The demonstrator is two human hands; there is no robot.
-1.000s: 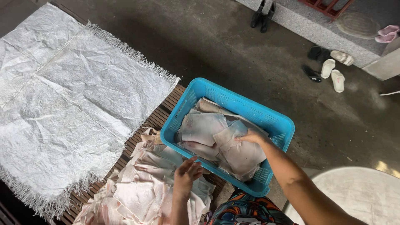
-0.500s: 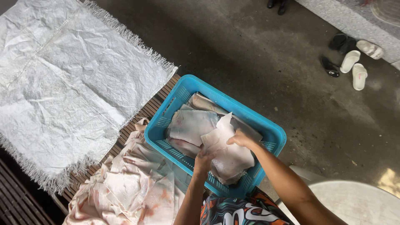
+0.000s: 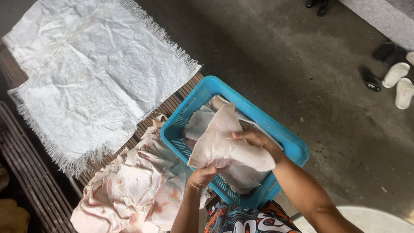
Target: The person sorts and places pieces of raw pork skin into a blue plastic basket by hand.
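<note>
Head cam, looking straight down: both hands are on the same pale pink sheet (image 3: 224, 146), some kind of thin floppy skin or hide, lifted up over a blue plastic basket (image 3: 290, 144). The right hand (image 3: 256, 139) is curled over its top edge, fingers closed on it. The left hand (image 3: 201, 177) grips the bottom edge from underneath, also closed. More of the same sheets sit inside the basket. Just left of the basket there's a messy pile of pinkish sheets (image 3: 133, 185) on a slatted wooden bench (image 3: 30, 172). Further left, a white woven sack (image 3: 90, 73) is spread flat. Some sandals (image 3: 396, 82) lie on the concrete floor (image 3: 280, 56).
</note>
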